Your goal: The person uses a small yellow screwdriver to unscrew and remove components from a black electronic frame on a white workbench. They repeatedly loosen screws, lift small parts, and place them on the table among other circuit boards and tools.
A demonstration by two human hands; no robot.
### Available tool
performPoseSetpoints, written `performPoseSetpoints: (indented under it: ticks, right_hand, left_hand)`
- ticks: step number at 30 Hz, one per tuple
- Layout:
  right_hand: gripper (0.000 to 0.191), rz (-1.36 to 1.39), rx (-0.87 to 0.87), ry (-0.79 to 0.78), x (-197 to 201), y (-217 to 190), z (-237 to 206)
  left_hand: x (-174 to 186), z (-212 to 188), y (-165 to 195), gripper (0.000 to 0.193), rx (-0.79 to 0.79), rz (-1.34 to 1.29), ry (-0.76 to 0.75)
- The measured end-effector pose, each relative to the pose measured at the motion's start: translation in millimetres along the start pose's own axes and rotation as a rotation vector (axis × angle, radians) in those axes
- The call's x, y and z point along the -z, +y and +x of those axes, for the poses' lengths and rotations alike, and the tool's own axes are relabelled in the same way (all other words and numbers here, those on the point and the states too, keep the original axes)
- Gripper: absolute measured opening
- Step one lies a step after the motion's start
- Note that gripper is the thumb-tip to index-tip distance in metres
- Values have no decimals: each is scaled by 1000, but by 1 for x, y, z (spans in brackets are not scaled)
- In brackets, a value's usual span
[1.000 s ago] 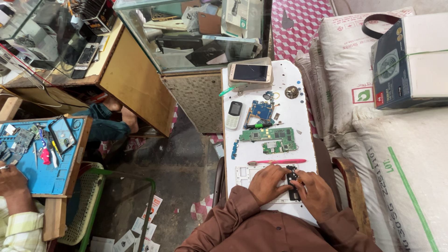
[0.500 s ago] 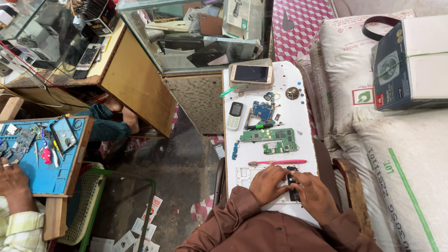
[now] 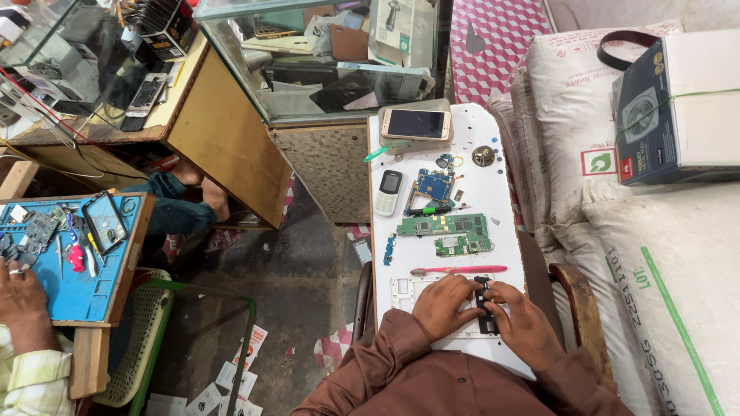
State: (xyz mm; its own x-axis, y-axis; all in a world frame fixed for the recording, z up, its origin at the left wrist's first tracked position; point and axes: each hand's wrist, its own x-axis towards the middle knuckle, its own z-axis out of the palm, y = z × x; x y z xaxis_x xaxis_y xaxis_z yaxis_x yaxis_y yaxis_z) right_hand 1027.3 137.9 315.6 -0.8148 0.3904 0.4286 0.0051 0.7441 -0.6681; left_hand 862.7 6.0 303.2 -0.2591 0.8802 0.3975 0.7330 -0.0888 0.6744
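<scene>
My left hand lies flat on the white phone frame, pinning it to the counter. Just right, touching, my right hand pinches the small black part between both hands, fingers narrow, steadying it for close work.

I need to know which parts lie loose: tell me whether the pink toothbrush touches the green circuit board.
Apart. The head view shows bare white table between the pink toothbrush and the green circuit board above it.
</scene>
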Motion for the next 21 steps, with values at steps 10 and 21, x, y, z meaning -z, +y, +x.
performPoseSetpoints:
  ticks: [10,21]
  right_hand:
    - [48,-204,-64,62,-2,-17,5]
    - [46,-85,6,86,-12,-18,6]
  left_hand:
    - [-2,-2,-2,40,-12,6,21]
    - [2,-2,-5,40,-6,9,50]
